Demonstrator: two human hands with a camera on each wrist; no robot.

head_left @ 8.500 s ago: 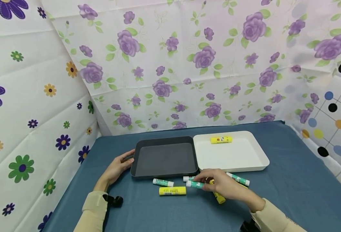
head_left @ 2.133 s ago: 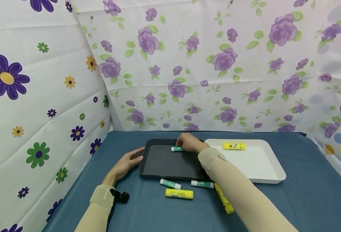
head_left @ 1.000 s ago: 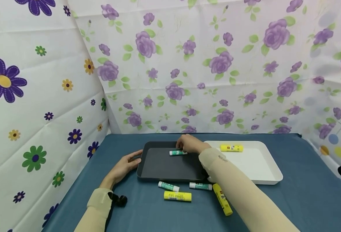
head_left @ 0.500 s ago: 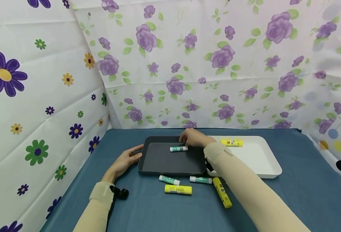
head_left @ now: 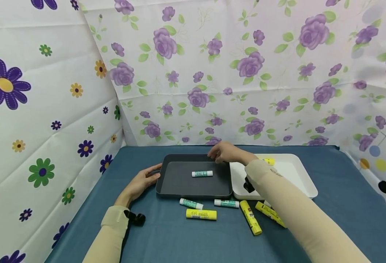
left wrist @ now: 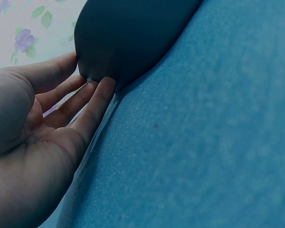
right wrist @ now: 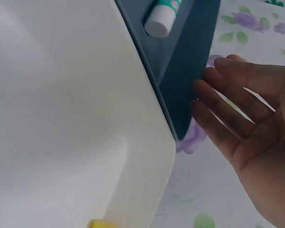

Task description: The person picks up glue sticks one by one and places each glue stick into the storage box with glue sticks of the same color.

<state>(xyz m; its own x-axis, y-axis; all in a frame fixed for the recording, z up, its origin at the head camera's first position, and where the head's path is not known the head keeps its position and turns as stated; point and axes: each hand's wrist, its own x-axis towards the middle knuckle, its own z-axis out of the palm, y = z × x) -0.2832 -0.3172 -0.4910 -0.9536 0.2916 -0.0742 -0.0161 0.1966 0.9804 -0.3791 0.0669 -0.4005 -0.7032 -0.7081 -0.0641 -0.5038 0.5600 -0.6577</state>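
The left hand (head_left: 141, 185) rests its extended fingers against the left side of the dark grey tray (head_left: 176, 188). In the left wrist view, the thumb and fingertips touch the tray's outer wall (left wrist: 118, 42). One green-and-white glue stick (head_left: 202, 174) lies sideways inside this tray. Beyond it, the right hand (head_left: 231, 152) hovers at the tray's far right corner. Its fingers are loosely bent and hold nothing in the right wrist view. A white tray (head_left: 291, 179) adjoins on the right. The yellow glue stick (head_left: 270, 161) inside it is partly hidden by the right sleeve.
In front of the trays lie green glue sticks (head_left: 191, 204) (head_left: 226, 203) and yellow ones (head_left: 201, 214) (head_left: 250, 218) (head_left: 271, 214). Another white end peeks out by the right sleeve. Blue cloth (head_left: 166, 241) covers the table; flowered sheets (head_left: 179, 73) stand behind.
The right hand carried a green glue stick from the front into the dark tray and let it go. It has since drawn away to the back right. The left hand stays at the tray.
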